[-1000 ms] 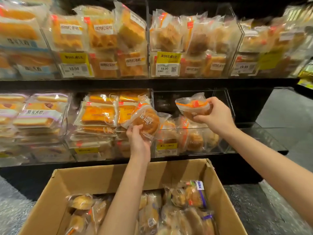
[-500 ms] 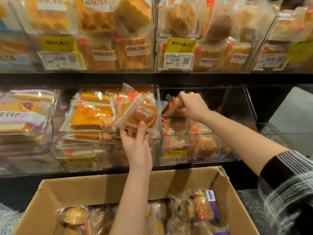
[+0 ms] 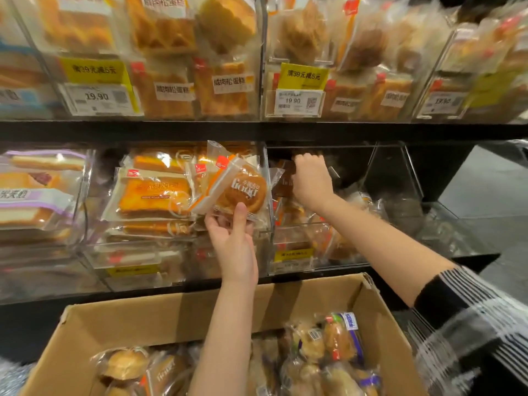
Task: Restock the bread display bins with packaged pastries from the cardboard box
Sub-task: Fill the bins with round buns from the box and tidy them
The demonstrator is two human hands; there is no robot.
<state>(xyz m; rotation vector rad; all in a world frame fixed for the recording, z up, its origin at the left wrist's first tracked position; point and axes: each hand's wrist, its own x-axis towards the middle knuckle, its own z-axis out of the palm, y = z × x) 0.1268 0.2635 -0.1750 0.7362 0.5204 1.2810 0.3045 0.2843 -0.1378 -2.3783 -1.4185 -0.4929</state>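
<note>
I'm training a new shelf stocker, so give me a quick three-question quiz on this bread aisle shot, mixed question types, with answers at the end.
1. True or false: the left hand holds a round packaged pastry up in front of the bins.
2. Where does the right hand reach? A) the cardboard box B) the clear bin on the lower shelf C) the top shelf
3. Fill in: the nearest white price tag on the upper shelf reads ____.

Key: 1 true; 2 B; 3 19.90
</note>
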